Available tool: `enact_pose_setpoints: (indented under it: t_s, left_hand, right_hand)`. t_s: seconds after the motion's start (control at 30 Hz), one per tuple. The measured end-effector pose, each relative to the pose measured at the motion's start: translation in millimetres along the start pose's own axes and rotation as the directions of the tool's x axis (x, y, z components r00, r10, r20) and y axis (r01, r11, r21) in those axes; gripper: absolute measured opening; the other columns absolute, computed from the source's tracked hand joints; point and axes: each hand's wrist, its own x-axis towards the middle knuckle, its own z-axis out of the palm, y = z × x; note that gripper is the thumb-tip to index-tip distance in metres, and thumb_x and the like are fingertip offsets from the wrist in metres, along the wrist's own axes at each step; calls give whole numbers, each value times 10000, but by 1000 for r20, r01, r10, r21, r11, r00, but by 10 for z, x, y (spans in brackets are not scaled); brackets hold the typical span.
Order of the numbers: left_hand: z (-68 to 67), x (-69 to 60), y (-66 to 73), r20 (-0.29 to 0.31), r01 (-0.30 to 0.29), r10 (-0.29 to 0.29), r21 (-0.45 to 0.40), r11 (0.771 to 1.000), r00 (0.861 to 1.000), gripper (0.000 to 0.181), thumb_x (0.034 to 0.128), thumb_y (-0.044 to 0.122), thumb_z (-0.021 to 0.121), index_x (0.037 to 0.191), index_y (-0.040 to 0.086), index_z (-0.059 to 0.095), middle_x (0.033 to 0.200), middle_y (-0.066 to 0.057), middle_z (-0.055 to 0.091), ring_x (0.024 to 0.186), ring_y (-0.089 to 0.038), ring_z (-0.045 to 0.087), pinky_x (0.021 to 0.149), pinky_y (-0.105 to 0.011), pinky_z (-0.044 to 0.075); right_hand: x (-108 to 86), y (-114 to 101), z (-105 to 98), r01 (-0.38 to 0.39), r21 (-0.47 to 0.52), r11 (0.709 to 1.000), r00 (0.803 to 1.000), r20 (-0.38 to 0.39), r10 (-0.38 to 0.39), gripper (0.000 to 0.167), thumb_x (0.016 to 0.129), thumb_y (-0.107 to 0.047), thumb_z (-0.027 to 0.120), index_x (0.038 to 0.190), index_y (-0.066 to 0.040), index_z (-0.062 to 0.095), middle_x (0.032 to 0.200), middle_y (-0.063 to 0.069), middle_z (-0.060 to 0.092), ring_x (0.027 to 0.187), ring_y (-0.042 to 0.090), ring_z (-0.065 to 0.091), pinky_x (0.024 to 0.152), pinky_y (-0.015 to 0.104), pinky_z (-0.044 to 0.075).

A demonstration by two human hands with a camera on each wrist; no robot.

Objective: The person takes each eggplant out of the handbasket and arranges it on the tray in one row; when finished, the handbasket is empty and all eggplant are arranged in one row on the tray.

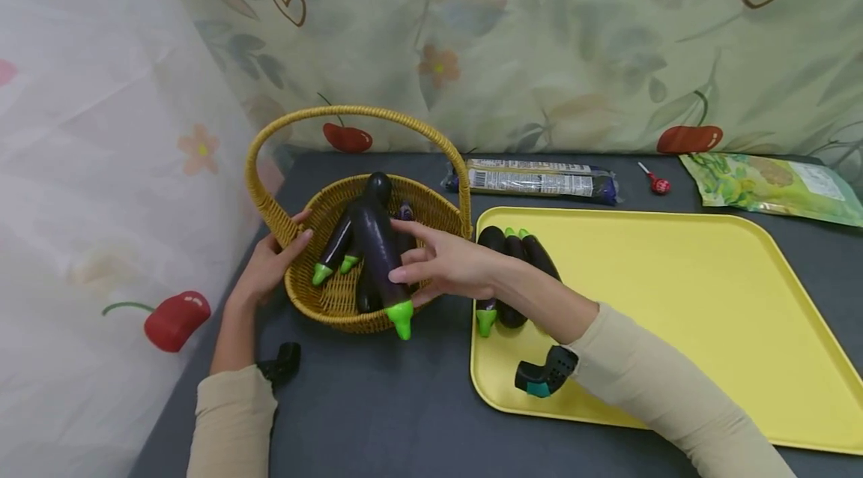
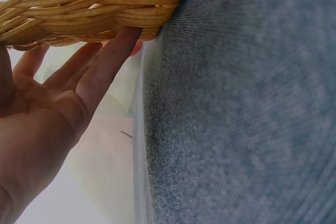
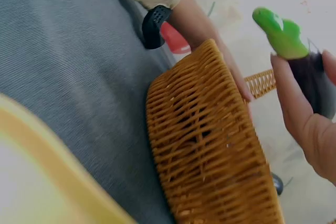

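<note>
My right hand (image 1: 445,261) holds a large dark purple eggplant (image 1: 375,242) with a bright green stem end above the wicker basket (image 1: 320,315). The thumb lies on one side of the eggplant and fingers on the other, and its green cap (image 3: 286,38) points towards me. Smaller eggplants (image 1: 335,247) lie inside the basket, partly covered by the large one. My left hand (image 1: 266,268) grips the basket's left side near the handle base, thumb over the rim. In the left wrist view, its fingers (image 2: 107,72) rest against the woven wall from outside.
A yellow tray (image 1: 674,313) is to the right, with three eggplants (image 1: 536,257) at its left end. Behind it are long packets (image 1: 533,180), a red lollipop (image 1: 657,182) and a green bag (image 1: 775,186). The basket's tall handle (image 1: 364,111) arches overhead. Printed cloth hangs behind and at left.
</note>
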Motion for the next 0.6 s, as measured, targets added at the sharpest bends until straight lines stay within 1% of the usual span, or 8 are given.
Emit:
enact_pose_setpoints:
  t_s: [0.1,0.23,0.33,0.43,0.53,0.6]
  left_hand:
    - [-2,0,3,-3,2,-2,4,1000,1000,637,971,404,532,1519,196,282,1477,-168,342,1297,-298,370,888,-256,423]
    - [2,-7,13,-7,8,-8,8,1000,1000,644,967,411,538,1519,198,284,1476,-172,342,1295,-299,371,927,-321,412]
    - [1,-11,26,-5,11,-11,11,1000,1000,652,964,416,540,1521,202,276,1477,-178,337,1296,-302,368,939,-347,404]
    - [-5,-13,37,0,11,-11,13,1000,1000,659,963,419,541,1523,204,268,1479,-176,335,1298,-300,363,911,-293,411]
    - [-8,-8,33,3,13,-13,2,1000,1000,657,965,402,544,1524,198,264,1482,-173,331,1302,-297,355,863,-220,416]
    - [-8,-2,32,4,16,-16,-2,1000,1000,657,966,396,545,1525,198,260,1485,-169,327,1307,-294,348,878,-229,414]
  right_hand:
    - [-155,43,-50,-9,-37,999,999,35,10,803,952,-13,544,1541,-241,49,1398,207,432,1167,341,530,892,507,450]
    - [-360,97,-109,-11,-72,997,998,61,15,854,936,-64,604,1543,-225,25,1397,200,446,1177,346,521,877,495,461]
    - [-509,142,-159,-21,-87,996,998,57,26,903,914,-119,658,1544,-212,17,1398,194,447,1174,343,526,869,484,466]
    - [-649,198,-221,-32,-83,996,998,52,36,959,889,-160,700,1544,-187,0,1400,204,437,1162,343,536,878,491,462]
    - [-777,268,-300,-32,-52,998,997,63,35,993,874,-160,718,1540,-154,-18,1375,220,454,1143,351,549,882,515,452]
    - [-869,307,-363,-36,-34,999,997,67,38,986,876,-147,713,1538,-145,-17,1363,224,462,1134,358,554,885,525,446]
